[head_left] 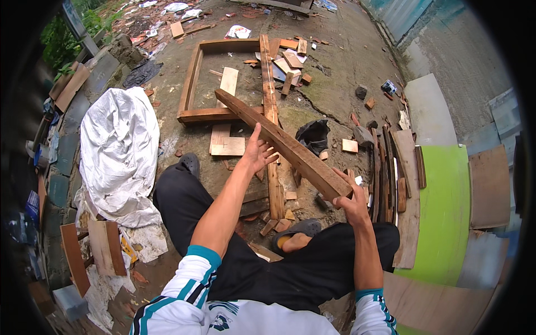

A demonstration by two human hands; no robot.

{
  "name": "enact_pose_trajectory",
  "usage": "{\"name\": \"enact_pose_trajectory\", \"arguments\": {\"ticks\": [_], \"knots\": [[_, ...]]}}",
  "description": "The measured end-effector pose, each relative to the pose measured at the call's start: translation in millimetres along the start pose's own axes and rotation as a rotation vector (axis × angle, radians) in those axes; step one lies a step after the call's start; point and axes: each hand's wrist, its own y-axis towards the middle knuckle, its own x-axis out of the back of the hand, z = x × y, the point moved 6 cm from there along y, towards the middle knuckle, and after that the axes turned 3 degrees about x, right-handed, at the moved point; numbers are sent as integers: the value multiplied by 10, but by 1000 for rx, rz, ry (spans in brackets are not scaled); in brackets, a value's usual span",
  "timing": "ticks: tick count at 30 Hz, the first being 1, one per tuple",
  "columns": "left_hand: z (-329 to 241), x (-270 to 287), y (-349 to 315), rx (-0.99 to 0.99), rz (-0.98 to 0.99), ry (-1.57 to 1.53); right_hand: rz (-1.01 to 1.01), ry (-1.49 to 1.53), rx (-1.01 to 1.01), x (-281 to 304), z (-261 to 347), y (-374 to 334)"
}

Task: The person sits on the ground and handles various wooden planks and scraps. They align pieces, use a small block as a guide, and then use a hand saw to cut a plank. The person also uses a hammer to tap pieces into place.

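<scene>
Beam [285,146] aloft: left hand [260,154] spread, right hand [350,196] locked on

Far left, we open with a white sack [120,145], crumpled and bulky on the ground. Nearer the person, two short boards [106,248] side by side. Across to the left shoe [191,163], poking out past a dark trouser leg.

Beyond it, the frame [215,115], flat on the ground, rails on four sides, its right-hand post [272,187] running long, back between the knees. A pale board [228,84] lies partly inside it.

And to the hands! Left one: palm turned up, fingers loose and well apart, no grip at all, right by the beam's lower edge; whether it touches, I can't tell. The beam itself slants over the post, far end up to the left above the frame, near end down to the right. That near end belongs to the right hand, fingers curled firmly round the wood.

Past the beam, a black bag [312,137] slumps on the ground among small offcuts [350,146]. Further right, long strips [382,173] bunch together, then a bright green panel [444,206], and beside it, far right, a brown sheet [489,187].
</scene>
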Motion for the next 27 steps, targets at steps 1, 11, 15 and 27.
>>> {"name": "enact_pose_trajectory", "arguments": {"ticks": [1,11,15,27], "knots": [[11,-27,5,-23,-18,-37,41,-41,8,-31,14,-97],[-59,197,-188,-205,-197,-244,300,-950,303,-169,93,-223],[-307,148,-565,-431,-159,-276,220,-1130,274,-188,147,-164],[-738,116,-1411,-1004,-166,-219,96,-1255,207,-250,-3,-9]]}}
